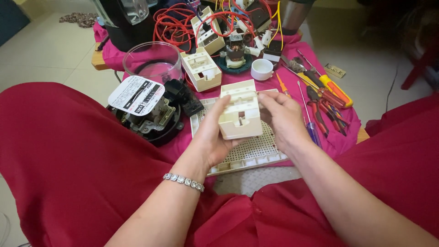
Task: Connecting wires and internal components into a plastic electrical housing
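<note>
Both bare forearms reached forward from the lower edge of the view and met near the centre, the left one wearing a silver link bracelet with clear stones point(184, 180) at the wrist. The left hand point(211, 137) was cupped palm-up with its thumb raised along the near side and its fingers curled under. The right hand point(284, 120) was turned palm-left beside it, fingers bent and the fingertips point(264, 98) pinched together at the top.
</note>
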